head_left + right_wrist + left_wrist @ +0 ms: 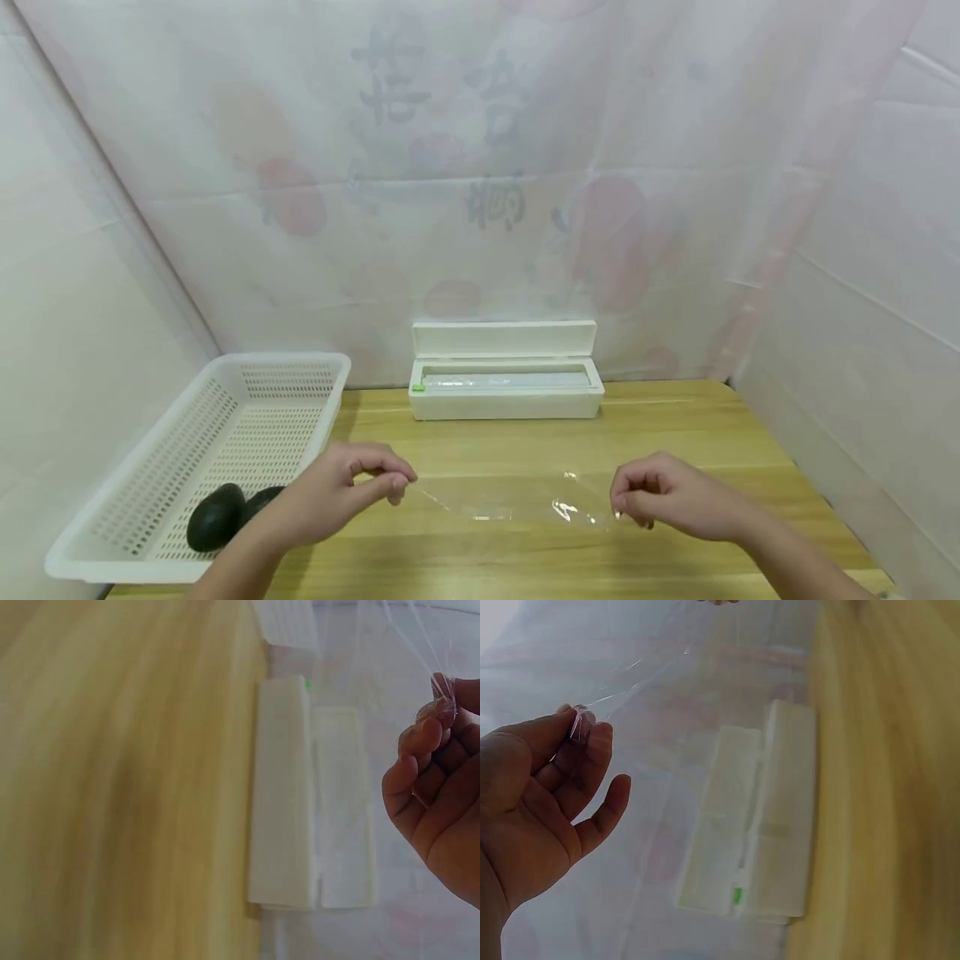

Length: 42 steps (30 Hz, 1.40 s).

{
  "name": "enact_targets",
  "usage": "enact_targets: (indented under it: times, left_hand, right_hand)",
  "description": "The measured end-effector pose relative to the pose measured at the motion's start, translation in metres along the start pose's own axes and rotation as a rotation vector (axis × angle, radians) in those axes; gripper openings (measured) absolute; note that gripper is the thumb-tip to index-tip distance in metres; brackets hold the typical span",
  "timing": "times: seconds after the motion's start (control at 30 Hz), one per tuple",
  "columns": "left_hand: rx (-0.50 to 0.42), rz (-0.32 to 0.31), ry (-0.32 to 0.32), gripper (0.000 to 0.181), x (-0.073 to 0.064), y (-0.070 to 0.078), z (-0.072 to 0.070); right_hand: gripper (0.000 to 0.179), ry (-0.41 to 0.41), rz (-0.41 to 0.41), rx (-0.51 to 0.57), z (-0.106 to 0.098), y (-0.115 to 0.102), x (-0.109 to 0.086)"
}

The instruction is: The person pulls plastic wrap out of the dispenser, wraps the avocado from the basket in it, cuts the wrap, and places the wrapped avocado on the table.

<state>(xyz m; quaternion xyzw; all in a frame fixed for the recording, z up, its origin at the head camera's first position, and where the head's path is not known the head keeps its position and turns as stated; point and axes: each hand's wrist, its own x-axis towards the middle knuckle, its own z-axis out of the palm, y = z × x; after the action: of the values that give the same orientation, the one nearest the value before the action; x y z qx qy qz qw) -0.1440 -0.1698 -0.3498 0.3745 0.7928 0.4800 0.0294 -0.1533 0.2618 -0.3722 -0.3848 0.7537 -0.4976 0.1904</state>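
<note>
On my left, the white plastic basket (277,433) stands with two dark, oval fruits (216,517) near its front end. Beside its right rim, my left hand (341,492) pinches one end of the clear film (540,500) between thumb and fingertips, its little finger standing off loosely in the left wrist view. From there the film spans the gap to my other hand, above the wooden table (675,433) and in front of the white box (506,404), whose lid stands up and back. I judge the film to be almost weightless, limp and thin: it should give no support of its own, cling to itself and to skin, and crease wherever it goes slack. It could stretch or tear if I pull hard from one point, so the corners are the place to hold it, lightly, with even tension across. At the right, my right hand (675,500) pinches the opposite end, thumb against curled fingers, and fine creases run out from that pinch. Its lower edge I cannot trace clearly.
</note>
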Motion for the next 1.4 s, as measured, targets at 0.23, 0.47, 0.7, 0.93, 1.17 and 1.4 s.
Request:
enact_targets:
  times: [0.23, 0.47, 0.7, 0.93, 1.17, 1.4]
  left_hand:
    - [-0.13, -0.179, -0.158, 0.016, -0.014, -0.024, 0.026]
    - [-0.175, -0.208, -0.223, 0.015, -0.024, -0.037, 0.037]
    - [-0.2, -0.213, -0.272, 0.02, -0.027, -0.053, 0.047]
    - [-0.103, -0.236, -0.312, 0.017, -0.029, -0.072, 0.061]
    - [-0.077, -0.27, -0.31, 0.016, -0.033, -0.078, 0.067]
    - [-0.087, -0.276, -0.321, 0.014, -0.035, -0.077, 0.071]
  right_hand:
    - [0.015, -0.074, 0.122, 0.073, 0.027, 0.031, -0.006]
    - [0.015, -0.073, 0.139, 0.066, 0.038, 0.046, -0.016]
    - [0.016, -0.057, 0.133, -0.002, 0.049, 0.069, -0.02]
    - [0.014, -0.012, 0.193, -0.08, 0.058, 0.081, -0.021]
    - [0.008, 0.031, 0.196, -0.156, 0.06, 0.081, -0.023]
    - [0.009, 0.044, 0.175, -0.159, 0.064, 0.083, -0.025]
